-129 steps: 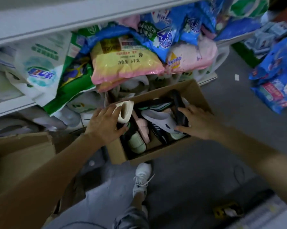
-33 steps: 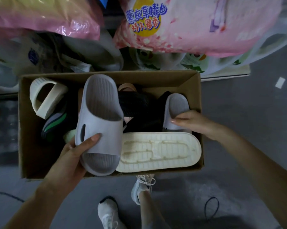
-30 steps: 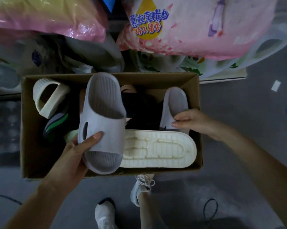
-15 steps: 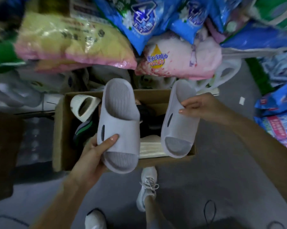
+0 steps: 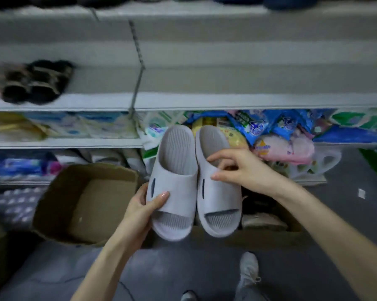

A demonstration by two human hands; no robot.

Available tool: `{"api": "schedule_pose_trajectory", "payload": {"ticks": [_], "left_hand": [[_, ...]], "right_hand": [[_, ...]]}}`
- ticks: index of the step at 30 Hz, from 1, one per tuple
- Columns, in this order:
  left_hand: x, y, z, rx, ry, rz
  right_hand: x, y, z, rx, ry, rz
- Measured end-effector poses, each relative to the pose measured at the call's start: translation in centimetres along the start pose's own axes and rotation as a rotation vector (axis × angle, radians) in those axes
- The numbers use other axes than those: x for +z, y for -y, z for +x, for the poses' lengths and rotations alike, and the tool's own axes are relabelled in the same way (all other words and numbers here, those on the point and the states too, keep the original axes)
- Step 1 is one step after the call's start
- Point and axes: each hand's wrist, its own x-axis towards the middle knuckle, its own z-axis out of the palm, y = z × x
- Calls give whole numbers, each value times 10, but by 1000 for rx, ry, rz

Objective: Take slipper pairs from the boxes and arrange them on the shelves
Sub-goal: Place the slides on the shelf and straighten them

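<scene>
I hold a pair of pale grey slide slippers side by side in front of me. My left hand point(image 5: 143, 208) grips the left slipper point(image 5: 174, 177) by its strap edge. My right hand point(image 5: 237, 169) pinches the strap of the right slipper point(image 5: 218, 203). Behind and below the pair, the cardboard box point(image 5: 268, 237) with more slippers is mostly hidden; a cream sole point(image 5: 262, 221) shows in it. The grey shelf point(image 5: 226, 98) above carries a dark fuzzy slipper pair point(image 5: 36, 81) at its left.
An open cardboard box point(image 5: 85, 203) stands on the floor to the left, with nothing seen inside. Lower shelves are crammed with coloured bags point(image 5: 283, 146). A metal divider post point(image 5: 137, 68) splits the shelf. My white shoe point(image 5: 249, 270) is on the grey floor.
Both grey slippers came up out of the box and now sit together as a pair. My view rose from the box to the shelves above.
</scene>
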Motion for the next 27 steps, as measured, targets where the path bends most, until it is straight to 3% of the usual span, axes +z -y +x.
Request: {"api": "schedule_pose_trajectory", "payload": {"ticks": [9, 18, 24, 27], "left_hand": [[-43, -96, -82, 286, -38, -25], [-58, -175, -86, 391, 34, 197], [-74, -223, -62, 541, -140, 484], [-88, -241, -54, 500, -257, 585]], "right_hand": [[26, 139, 17, -242, 127, -152], [11, 203, 66, -397, 19, -146], [1, 219, 122, -492, 138, -123], [5, 227, 146, -522, 197, -134]]}}
